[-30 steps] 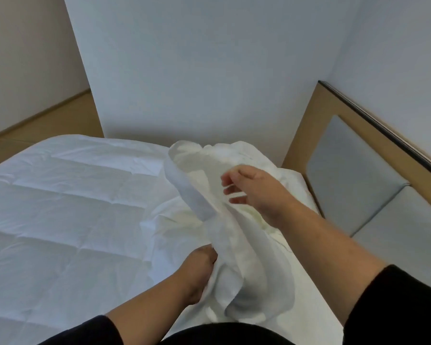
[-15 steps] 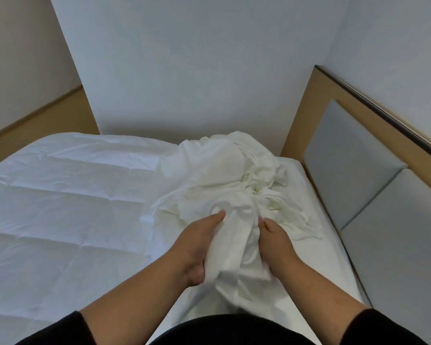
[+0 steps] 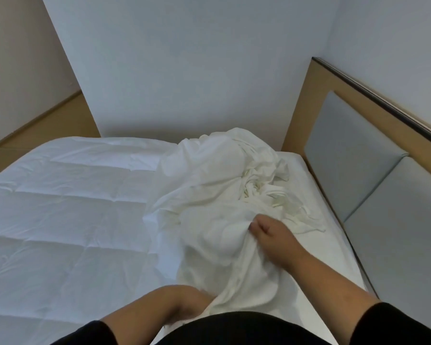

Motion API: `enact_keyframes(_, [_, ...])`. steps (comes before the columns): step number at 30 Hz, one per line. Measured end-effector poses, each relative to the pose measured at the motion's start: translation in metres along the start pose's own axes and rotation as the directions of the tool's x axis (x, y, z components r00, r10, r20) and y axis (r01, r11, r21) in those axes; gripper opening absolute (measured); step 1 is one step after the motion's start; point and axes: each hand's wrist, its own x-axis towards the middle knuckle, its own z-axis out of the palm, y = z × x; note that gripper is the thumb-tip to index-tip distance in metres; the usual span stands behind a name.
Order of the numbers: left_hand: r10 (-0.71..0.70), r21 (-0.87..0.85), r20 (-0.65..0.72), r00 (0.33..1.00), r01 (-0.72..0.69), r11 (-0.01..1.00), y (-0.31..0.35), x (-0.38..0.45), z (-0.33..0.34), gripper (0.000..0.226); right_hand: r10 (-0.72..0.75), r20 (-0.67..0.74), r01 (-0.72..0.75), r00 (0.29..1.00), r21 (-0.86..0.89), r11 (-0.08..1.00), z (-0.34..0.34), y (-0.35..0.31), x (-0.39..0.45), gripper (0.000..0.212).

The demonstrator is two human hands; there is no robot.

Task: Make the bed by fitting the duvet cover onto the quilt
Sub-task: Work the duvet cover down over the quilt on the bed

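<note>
We see soft, even, cool light with no visible source. Shadows are faint: shallow grey creases in the cover (image 3: 217, 195) and along the quilt (image 3: 67, 215) seams, and a darker patch under the left hand (image 3: 184, 307). We find no glare, though the whites are near clipping and fabric detail is thin. The right hand (image 3: 271, 235) shows slight motion blur. Wide-angle distortion bends the headboard (image 3: 358, 155) and wall edges outward towards the frame borders. Overall sharpness is moderate, with compression softening.

The quilt (image 3: 67, 220) was white with stitched squares. The duvet cover (image 3: 217, 195) was cream-white, the headboard (image 3: 358, 170) tan with grey panels.
</note>
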Motion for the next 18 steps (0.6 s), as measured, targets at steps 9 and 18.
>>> enact_keyframes(9, [-0.092,-0.536,-0.515,0.853,-0.236,0.811,-0.008,0.015,-0.105,0.045,0.197,0.228,-0.232,0.954,0.136,0.963,0.019,0.016,-0.030,0.026])
enact_keyframes(18, [-0.057,-0.706,-0.226,0.972,-0.124,0.697,-0.060,0.057,-0.064,0.038,0.185,0.284,-0.250,0.941,0.215,0.944,0.022,0.013,-0.050,0.009])
